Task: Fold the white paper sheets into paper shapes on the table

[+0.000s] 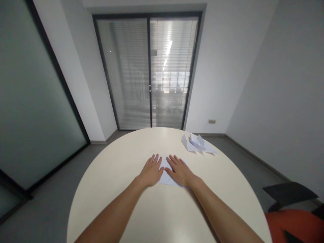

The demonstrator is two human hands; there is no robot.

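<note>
A sheet of white paper (167,179) lies flat on the round cream table (121,162) in front of me. My left hand (152,171) rests palm down over the sheet's left side, fingers spread. Over its right side lies my right hand (179,170), also flat with the fingers apart. The two thumbs nearly meet at the middle of the paper. Much of the sheet is hidden under both hands, so I cannot tell how it is folded.
Several folded white paper pieces (198,143) lie at the table's far right. A red chair (296,224) with a black armrest (290,193) stands beside the table on the right. Glass panels with blinds (149,74) are behind the table.
</note>
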